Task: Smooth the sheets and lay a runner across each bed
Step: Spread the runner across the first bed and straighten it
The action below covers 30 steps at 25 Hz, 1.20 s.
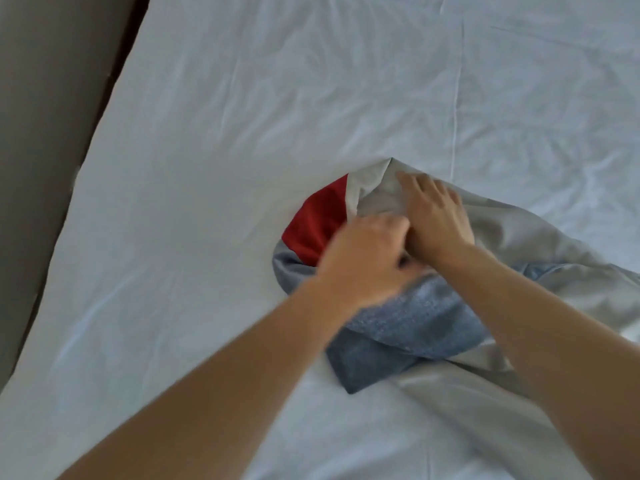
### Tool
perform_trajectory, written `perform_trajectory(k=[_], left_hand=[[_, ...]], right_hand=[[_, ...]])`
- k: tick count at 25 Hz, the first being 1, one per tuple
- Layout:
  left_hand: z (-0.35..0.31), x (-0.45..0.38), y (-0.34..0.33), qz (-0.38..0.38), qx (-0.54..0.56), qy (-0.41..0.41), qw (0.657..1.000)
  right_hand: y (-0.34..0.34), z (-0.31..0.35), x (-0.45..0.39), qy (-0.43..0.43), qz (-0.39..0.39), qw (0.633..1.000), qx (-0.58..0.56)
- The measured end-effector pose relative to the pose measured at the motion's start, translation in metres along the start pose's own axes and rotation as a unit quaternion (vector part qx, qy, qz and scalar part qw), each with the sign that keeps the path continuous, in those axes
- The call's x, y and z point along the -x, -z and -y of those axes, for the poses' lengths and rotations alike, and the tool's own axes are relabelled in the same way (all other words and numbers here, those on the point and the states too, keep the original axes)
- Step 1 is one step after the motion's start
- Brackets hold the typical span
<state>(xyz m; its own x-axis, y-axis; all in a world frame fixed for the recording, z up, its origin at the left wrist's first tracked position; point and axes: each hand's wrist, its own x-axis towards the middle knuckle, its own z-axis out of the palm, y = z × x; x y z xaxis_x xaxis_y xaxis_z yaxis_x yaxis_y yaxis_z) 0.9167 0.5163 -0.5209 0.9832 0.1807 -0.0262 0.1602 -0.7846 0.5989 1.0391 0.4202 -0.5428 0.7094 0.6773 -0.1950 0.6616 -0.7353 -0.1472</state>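
Observation:
A bunched runner [408, 327] of blue, red and grey cloth lies on the white sheet [242, 133] near the middle of the bed. Its red panel [318, 220] shows at the left, and grey lining trails off to the right. My left hand [363, 261] is blurred, its fingers curled into the cloth beside the red panel. My right hand [433, 213] lies on the grey cloth with its fingers spread toward the folded corner. The two hands touch each other.
The sheet is creased all over, with a long fold line [457, 98] running away from me. The bed's left edge [86, 161] runs diagonally, with a grey-brown floor or wall [41, 98] beyond it.

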Motion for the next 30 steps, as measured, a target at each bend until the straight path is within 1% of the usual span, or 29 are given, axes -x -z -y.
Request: perform_trajectory(k=[2,3,4,6,7,9,11,14,15,16,17,19,21,22,23,25,26,28,29,30], left_hand=[[-0.046,0.008,-0.028,0.125,-0.007,0.044,0.991],[-0.057,0.011,-0.040,0.166,-0.018,0.060,0.984],[-0.059,0.013,-0.048,0.190,-0.032,0.061,0.979],[-0.047,0.019,-0.047,0.203,-0.090,0.030,0.975],[-0.035,0.023,-0.041,0.194,-0.124,0.016,0.973],[-0.005,0.033,-0.019,0.146,-0.201,0.008,0.969],[0.030,0.050,0.007,0.111,-0.240,0.057,0.963],[0.082,0.086,0.045,0.055,-0.241,0.179,0.952],[0.091,0.095,0.052,0.038,-0.238,0.204,0.949],[0.093,0.100,0.055,0.025,-0.229,0.210,0.950],[0.091,0.102,0.053,0.015,-0.208,0.198,0.958],[0.073,0.096,0.047,-0.006,-0.130,0.156,0.979],[0.048,0.081,0.038,-0.021,-0.054,0.115,0.992],[0.035,0.074,0.031,-0.013,-0.036,0.099,0.994],[0.024,0.069,0.023,0.005,-0.052,0.083,0.995],[0.015,0.059,0.014,0.035,-0.134,0.058,0.989],[0.018,0.060,0.016,0.022,-0.153,0.054,0.987],[0.041,0.070,0.035,-0.056,-0.182,0.067,0.979],[0.060,0.080,0.047,-0.100,-0.210,0.088,0.968],[0.083,0.096,0.060,-0.126,-0.234,0.125,0.956]], right_hand=[[0.008,-0.031,0.013,-0.032,0.034,0.999,0.018],[0.011,-0.043,0.022,-0.055,0.041,0.998,0.017],[0.014,-0.052,0.030,-0.074,0.044,0.996,0.013],[0.014,-0.058,0.043,-0.081,0.038,0.996,0.009],[0.013,-0.054,0.049,-0.071,0.028,0.997,0.003],[0.009,-0.036,0.057,-0.050,0.002,0.999,-0.017],[0.002,-0.011,0.066,-0.028,-0.002,0.999,-0.026],[-0.006,0.032,0.078,0.025,0.019,0.999,-0.039],[-0.008,0.046,0.081,0.043,0.014,0.998,-0.048],[-0.010,0.059,0.083,0.063,-0.001,0.996,-0.062],[-0.009,0.070,0.084,0.078,-0.027,0.994,-0.076],[-0.006,0.082,0.082,0.098,-0.078,0.988,-0.090],[-0.001,0.078,0.078,0.099,-0.091,0.989,-0.067],[0.001,0.073,0.078,0.100,-0.089,0.989,-0.057],[0.005,0.065,0.079,0.101,-0.089,0.990,-0.051],[0.009,0.050,0.083,0.094,-0.104,0.989,-0.035],[0.010,0.043,0.085,0.083,-0.107,0.991,-0.022],[0.010,0.035,0.089,0.052,-0.092,0.994,0.007],[0.010,0.034,0.089,0.031,-0.078,0.996,0.021],[0.009,0.034,0.089,0.007,-0.060,0.998,0.033]])
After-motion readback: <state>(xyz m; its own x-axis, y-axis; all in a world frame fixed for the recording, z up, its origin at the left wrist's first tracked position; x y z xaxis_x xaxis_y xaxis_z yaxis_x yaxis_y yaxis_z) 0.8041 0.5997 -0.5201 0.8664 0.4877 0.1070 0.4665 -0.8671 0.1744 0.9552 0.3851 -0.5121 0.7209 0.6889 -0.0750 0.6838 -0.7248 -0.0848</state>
